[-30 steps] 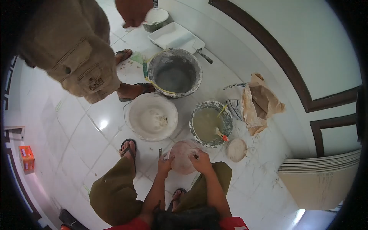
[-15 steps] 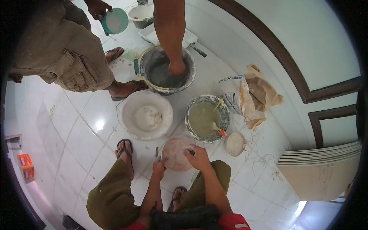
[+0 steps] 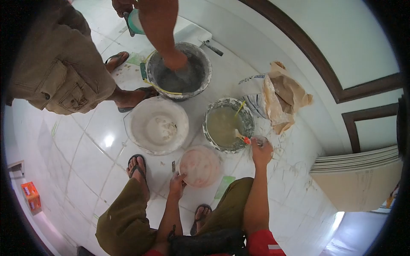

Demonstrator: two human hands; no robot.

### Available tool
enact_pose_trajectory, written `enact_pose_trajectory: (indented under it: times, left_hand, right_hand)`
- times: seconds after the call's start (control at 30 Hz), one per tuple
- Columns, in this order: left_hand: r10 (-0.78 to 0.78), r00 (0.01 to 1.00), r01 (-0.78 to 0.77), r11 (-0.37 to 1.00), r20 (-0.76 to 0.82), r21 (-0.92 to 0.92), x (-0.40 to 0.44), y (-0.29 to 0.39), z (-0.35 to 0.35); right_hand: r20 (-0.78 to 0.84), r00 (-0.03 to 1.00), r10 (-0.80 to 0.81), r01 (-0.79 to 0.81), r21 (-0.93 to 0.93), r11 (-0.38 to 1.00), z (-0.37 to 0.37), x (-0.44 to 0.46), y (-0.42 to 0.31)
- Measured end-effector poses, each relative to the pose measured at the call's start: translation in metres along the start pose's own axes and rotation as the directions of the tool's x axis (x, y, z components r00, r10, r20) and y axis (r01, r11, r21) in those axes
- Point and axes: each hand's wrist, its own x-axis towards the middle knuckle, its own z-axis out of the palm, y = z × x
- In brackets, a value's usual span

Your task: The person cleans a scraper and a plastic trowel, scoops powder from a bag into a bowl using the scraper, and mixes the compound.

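Note:
My left hand [image 3: 177, 185] is closed on the near left rim of a translucent pink bowl [image 3: 200, 166], which has pale residue inside. A narrow dark blade [image 3: 174, 166] shows just beyond those fingers; whether they hold it too, I cannot tell. My right hand [image 3: 262, 151] is closed at the right rim of a smeared bucket [image 3: 228, 126] of murky water. In its fingers is a small pale bowl [image 3: 259, 140], mostly hidden by the hand. A brush with a red-tipped handle [image 3: 245, 139] leans in the bucket, close to my fingertips.
A whitish basin [image 3: 134, 128] stands left of the water bucket. Behind it, a co-worker's hand [image 3: 176, 59] reaches into a grey mixing bucket [image 3: 208, 72]; their other hand holds a green container [image 3: 136, 22]. An open paper sack [image 3: 284, 96] stands right, with stacked boards [image 3: 356, 183] nearby.
My right hand has moved from the pink bowl to the water bucket's right edge and taken hold of the small bowl. My left hand stays at the pink bowl. The co-worker's arm has shifted left.

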Motion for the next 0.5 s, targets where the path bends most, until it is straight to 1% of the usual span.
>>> enact_pose_trajectory:
  times: [0.03, 0.07, 0.1, 0.13, 0.17, 0.23, 0.27, 0.33, 0.37, 0.43, 0.47, 0.5]
  left_hand:
    - [0.009, 1.000, -0.009, 1.000, 0.021, -0.015, 0.001, 0.002, 0.002]
    - [0.020, 0.999, -0.018, 0.999, 0.043, -0.029, 0.000, 0.003, 0.003]
    - [0.016, 0.999, -0.015, 1.000, 0.050, -0.023, 0.005, -0.002, -0.001]
    - [-0.007, 1.000, 0.007, 1.000, 0.012, -0.007, 0.011, -0.006, -0.003]
    - [-0.028, 0.999, 0.028, 1.000, -0.028, 0.006, 0.011, -0.004, -0.001]
    - [-0.018, 1.000, 0.018, 1.000, -0.008, 0.001, 0.009, -0.004, 0.004]
    - [-0.011, 1.000, 0.011, 1.000, 0.004, -0.005, 0.008, -0.004, 0.006]
    - [-0.023, 1.000, 0.023, 1.000, -0.010, 0.002, 0.008, -0.005, 0.006]
    - [-0.032, 0.999, 0.032, 0.999, -0.023, 0.009, 0.010, -0.005, 0.006]
    - [-0.046, 0.999, 0.046, 0.999, -0.008, 0.008, 0.014, -0.006, 0.006]
    - [-0.060, 0.998, 0.060, 0.998, 0.001, -0.001, 0.012, -0.003, 0.009]
    - [-0.061, 0.998, 0.061, 0.998, 0.003, 0.006, 0.011, 0.000, 0.012]
  right_hand:
    - [0.055, 0.996, -0.066, 0.077, -0.252, 0.965, -0.005, -0.004, -0.009]
    - [0.046, 0.997, -0.057, 0.067, -0.256, 0.964, -0.004, -0.005, 0.000]
    - [0.074, 0.995, -0.060, 0.079, -0.299, 0.951, 0.002, -0.003, 0.010]
    - [0.103, 0.993, -0.063, 0.094, -0.339, 0.936, 0.007, -0.001, 0.021]
    - [0.097, 0.993, -0.062, 0.092, -0.339, 0.936, 0.008, -0.002, 0.020]
    - [0.117, 0.990, -0.078, 0.121, -0.425, 0.897, 0.013, 0.000, 0.018]
    - [0.115, 0.990, -0.078, 0.120, -0.426, 0.896, 0.014, 0.003, 0.013]
    - [0.240, 0.970, -0.027, 0.126, -0.408, 0.904, 0.016, 0.006, 0.005]
    - [0.234, 0.972, -0.021, 0.118, -0.408, 0.906, 0.020, 0.007, 0.008]
    - [0.222, 0.961, -0.167, 0.237, -0.343, 0.909, 0.028, 0.011, 0.013]
    - [0.215, 0.963, -0.161, 0.229, -0.343, 0.911, 0.031, 0.012, 0.012]
    - [0.213, 0.964, -0.161, 0.219, -0.288, 0.932, 0.035, 0.013, 0.011]
